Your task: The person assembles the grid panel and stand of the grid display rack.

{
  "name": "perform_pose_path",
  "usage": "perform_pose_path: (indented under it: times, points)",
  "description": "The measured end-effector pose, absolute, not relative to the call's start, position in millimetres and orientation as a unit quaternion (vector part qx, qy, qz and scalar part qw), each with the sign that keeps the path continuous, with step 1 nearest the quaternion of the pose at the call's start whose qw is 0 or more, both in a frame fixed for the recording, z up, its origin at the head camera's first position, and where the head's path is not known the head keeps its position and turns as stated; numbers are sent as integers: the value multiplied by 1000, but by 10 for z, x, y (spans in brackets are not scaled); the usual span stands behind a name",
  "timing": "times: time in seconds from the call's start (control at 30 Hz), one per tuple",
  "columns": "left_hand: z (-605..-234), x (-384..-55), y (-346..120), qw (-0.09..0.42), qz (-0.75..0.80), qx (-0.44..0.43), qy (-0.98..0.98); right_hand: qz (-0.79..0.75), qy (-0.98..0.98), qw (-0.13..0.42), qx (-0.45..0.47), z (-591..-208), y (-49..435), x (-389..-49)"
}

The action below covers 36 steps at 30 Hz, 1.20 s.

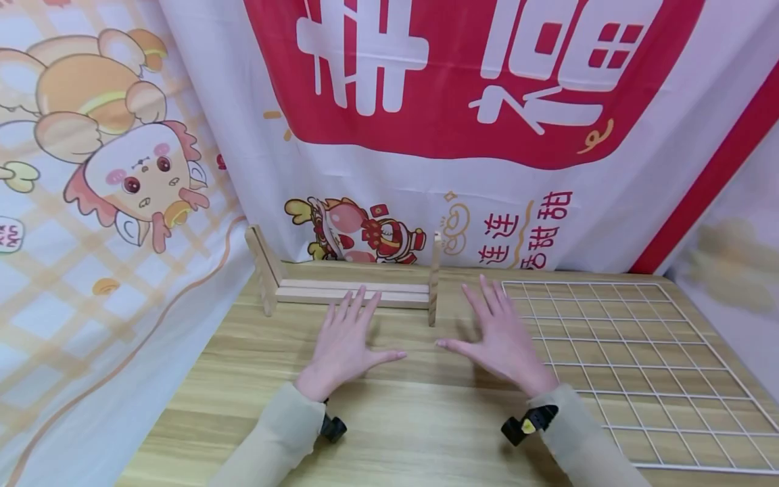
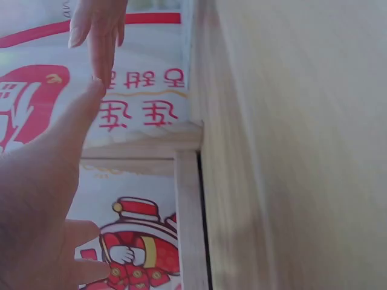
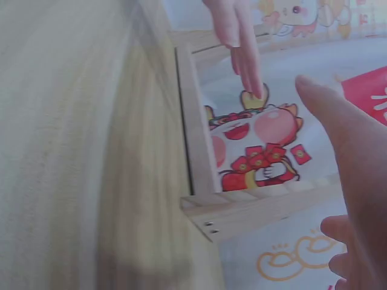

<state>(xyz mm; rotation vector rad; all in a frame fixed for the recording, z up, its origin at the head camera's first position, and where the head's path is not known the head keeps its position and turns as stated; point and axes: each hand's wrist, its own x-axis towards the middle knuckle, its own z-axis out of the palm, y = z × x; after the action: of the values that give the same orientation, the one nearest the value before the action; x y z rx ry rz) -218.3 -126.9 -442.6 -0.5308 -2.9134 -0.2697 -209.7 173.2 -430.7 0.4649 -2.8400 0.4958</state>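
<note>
Both hands hover over the tabletop with fingers spread and thumbs pointing toward each other, holding nothing. My left hand is just in front of a small wooden rack, its fingertips overlapping the rack's low crossbars in the head view. The rack has two upright end boards joined by the bars. My right hand is right of the rack's right end board, beside the white wire grid. In the right wrist view, two screw heads show on that end board.
The wood-grain table carries the rack at its back and the wire grid along its right side. A white cloth with a red panel hangs behind, and a checked cartoon cloth hangs at left. A black camera is strapped to each wrist.
</note>
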Motion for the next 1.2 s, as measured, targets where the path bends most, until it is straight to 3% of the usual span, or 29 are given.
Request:
perform_pose_path:
  times: [0.4,0.7,1.2]
  points:
    - [-4211,-2165,-1150,96,-259,-172,-946,280,-941,148,119,-3962,1945,-2027]
    - [-4179,-2092,-1021,46,-439,-116,-890,303,-930,187,94,-3924,2224,-1905]
    - [-4299,-2049,-728,-64,-620,-157,-766,314,-933,176,25,-4131,2834,-1744]
